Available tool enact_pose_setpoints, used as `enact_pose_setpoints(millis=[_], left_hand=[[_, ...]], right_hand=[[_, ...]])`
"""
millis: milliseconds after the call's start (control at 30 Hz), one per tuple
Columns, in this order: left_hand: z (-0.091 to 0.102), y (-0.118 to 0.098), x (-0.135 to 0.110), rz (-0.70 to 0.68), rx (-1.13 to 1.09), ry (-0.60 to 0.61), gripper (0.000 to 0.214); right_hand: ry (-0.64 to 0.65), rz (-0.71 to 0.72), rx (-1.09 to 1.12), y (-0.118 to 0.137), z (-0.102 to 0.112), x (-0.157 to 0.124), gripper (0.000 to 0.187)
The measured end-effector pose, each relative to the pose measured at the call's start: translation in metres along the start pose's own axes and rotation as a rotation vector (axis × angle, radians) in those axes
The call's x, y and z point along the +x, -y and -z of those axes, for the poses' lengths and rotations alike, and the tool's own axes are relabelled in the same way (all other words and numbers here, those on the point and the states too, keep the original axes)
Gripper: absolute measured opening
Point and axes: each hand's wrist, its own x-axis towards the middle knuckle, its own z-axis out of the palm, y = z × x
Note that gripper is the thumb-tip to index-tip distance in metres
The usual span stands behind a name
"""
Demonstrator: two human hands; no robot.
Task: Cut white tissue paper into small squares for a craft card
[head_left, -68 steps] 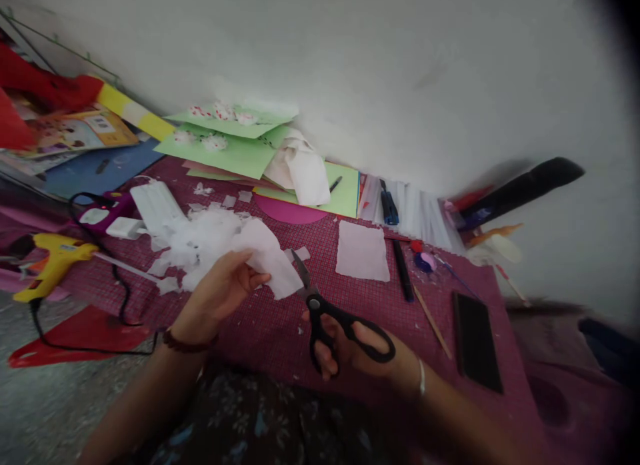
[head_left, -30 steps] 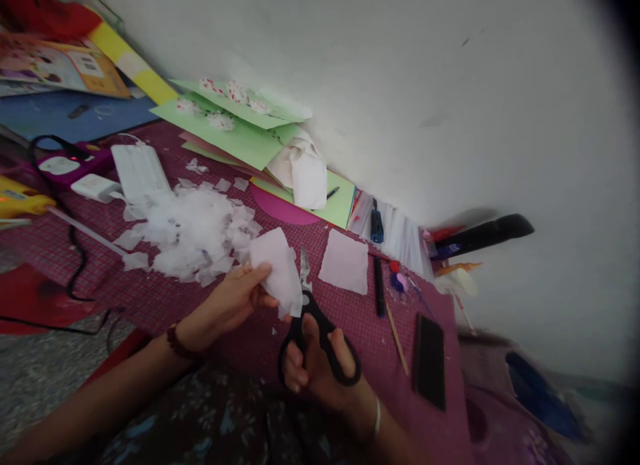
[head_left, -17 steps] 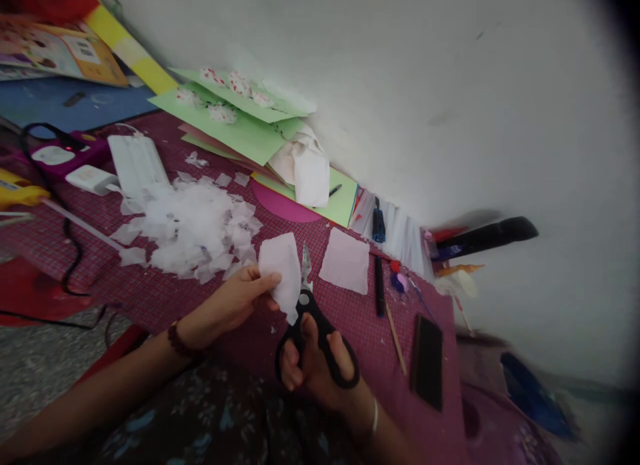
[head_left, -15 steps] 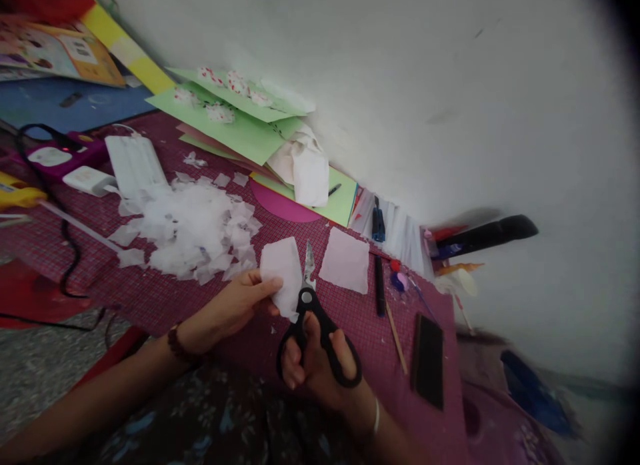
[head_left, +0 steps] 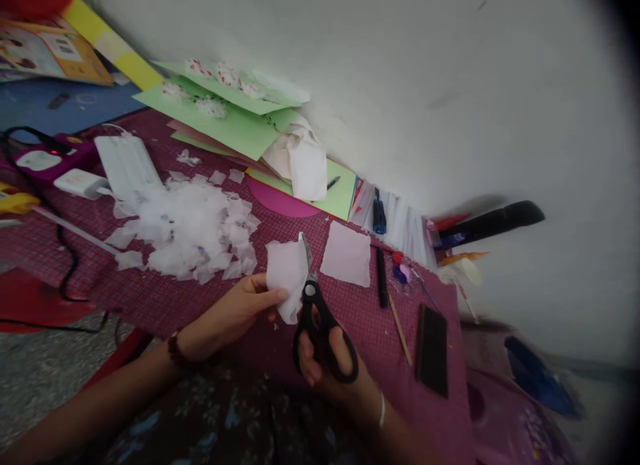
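Over the desk (head_left: 365,318), our L hand (head_left: 250,302) pinches the white paper (head_left: 287,268) betw. thumb and fingers, prob. to hold its right edge toward the blades; our R hand (head_left: 345,388) grips the scissors (head_left: 311,289) by the loops, blades at that edge, whether biting we can't tell. The paper pile (head_left: 185,225) sits left, likely clear of the blades. We count 1 pr. scissors, 1 held pc. (layers unclear), 1 loose square (head_left: 346,254), 1 phone (head_left: 433,348); pile pcs. too many to count
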Motion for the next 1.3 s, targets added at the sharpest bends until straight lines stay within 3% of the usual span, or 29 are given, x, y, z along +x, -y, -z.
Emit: enact_pose_setpoints(millis=[100,233,367,467,567,700,800,867,1000,1100,1200,1300], left_hand=[[0.004,-0.010,-0.003,-0.075,0.065,-0.073,0.028],[0.010,-0.028,-0.009,-0.118,0.143,-0.165,0.037],[0.016,-0.036,-0.012,-0.183,0.171,-0.226,0.042],[0.019,-0.036,-0.013,-0.192,0.236,-0.252,0.040],[0.018,-0.033,-0.015,-0.166,0.363,-0.213,0.037],[0.014,-0.027,-0.017,-0.168,0.548,-0.081,0.028],[0.010,-0.022,-0.016,-0.175,0.662,0.023,0.023],[0.007,-0.020,-0.015,-0.183,0.712,0.076,0.020],[0.004,-0.021,-0.014,-0.217,0.752,0.159,0.015],[0.005,-0.024,-0.014,-0.184,0.769,0.223,0.009],[0.005,-0.028,-0.012,-0.113,0.738,0.284,0.004],[0.006,-0.031,-0.008,-0.087,0.708,0.311,0.004]], right_hand=[[0.024,-0.034,-0.147,0.012,0.007,-0.009,0.069],[-0.019,-0.050,-0.639,0.042,0.023,-0.032,0.071],[-0.328,0.030,-1.403,0.054,0.053,-0.051,0.055],[-0.377,0.033,-1.719,0.050,0.073,-0.062,0.053],[-0.339,0.086,-1.752,0.049,0.076,-0.067,0.045],[-0.456,0.411,-1.625,0.065,0.047,-0.052,0.025],[-0.261,0.543,-1.395,0.076,0.017,-0.021,0.016],[-0.123,0.583,-1.321,0.081,0.002,0.003,0.019],[0.164,0.560,-1.266,0.083,-0.008,0.041,0.032],[0.358,0.467,-1.278,0.086,-0.009,0.057,0.039],[0.454,0.343,-1.307,0.092,-0.011,0.066,0.036],[0.465,0.282,-1.299,0.094,-0.010,0.071,0.018]])
